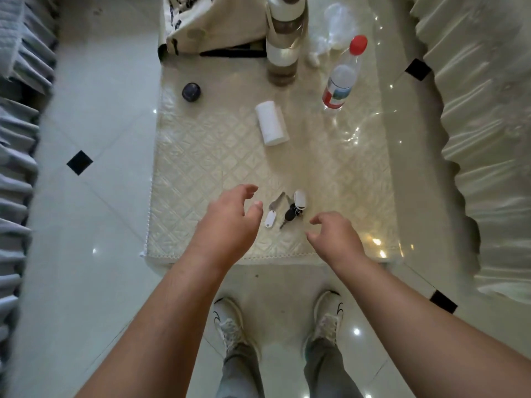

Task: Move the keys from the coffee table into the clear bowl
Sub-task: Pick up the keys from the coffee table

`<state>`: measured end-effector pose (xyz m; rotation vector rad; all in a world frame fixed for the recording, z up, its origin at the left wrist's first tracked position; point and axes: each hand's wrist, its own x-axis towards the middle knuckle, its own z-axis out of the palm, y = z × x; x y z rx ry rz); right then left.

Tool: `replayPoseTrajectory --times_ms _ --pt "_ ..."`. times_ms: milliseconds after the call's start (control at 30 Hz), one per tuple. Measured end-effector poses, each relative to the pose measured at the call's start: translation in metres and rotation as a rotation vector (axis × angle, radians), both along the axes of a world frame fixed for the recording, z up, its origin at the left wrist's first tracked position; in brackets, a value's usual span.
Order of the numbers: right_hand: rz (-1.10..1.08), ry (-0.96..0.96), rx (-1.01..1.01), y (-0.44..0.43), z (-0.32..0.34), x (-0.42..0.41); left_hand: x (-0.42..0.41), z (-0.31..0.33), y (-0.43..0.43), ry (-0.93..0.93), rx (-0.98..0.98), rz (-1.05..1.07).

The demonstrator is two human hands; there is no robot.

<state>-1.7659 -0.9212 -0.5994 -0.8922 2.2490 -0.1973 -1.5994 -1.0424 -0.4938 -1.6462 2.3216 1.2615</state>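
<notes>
Reaching for the keys [287,206], which lie on the near part of the coffee table [207,156] between both empty, half-open hands, the left hand [230,214] should pinch the whole bunch at its ring, the right hand [334,231] steadying, before seeking the clear bowl, which cannot be picked out for certain.

1. The room is bright and evenly lit; my hands cast almost no shadow.
2. Small white glints dot the glossy floor [94,214].
3. Glare streaks the bare right side of the counter [365,156].
4. The wide lens bends the edges, curving the sofas.
5. The far end looks soft and slightly blurred.
</notes>
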Motion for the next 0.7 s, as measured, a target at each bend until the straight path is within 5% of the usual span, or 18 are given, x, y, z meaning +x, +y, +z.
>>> replayPoseTrajectory --times_ms 500,700 --pt "0.021 0.244 0.125 -0.047 -0.088 0.004 -0.014 -0.056 -0.006 -0.042 0.02 -0.014" --pt "-0.049 0.261 -0.013 -0.045 -0.07 -0.006 -0.02 -0.055 -0.013 -0.041 -0.004 -0.021"
